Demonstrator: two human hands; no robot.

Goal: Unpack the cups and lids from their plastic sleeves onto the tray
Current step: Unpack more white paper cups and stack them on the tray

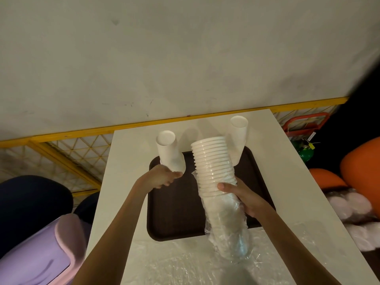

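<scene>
Head view: plain unlabelled cup stack [213,167], right hand [240,196].

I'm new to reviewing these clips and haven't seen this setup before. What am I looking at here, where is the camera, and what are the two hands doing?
There is no machine here: a person works with bare hands, and the single picture comes from a wide-angle camera on their head, looking down over a white table.

A dark brown tray lies on the table. Two stacks of white cups stand upside down at its far end: a left stack and a right stack.

The left hand reaches to the base of the left stack, seemingly setting it down. The right hand holds a tall nested stack of ribbed cups, tilted, its lower part still inside a clear plastic sleeve. More loose plastic wrap lies on the near table.
</scene>
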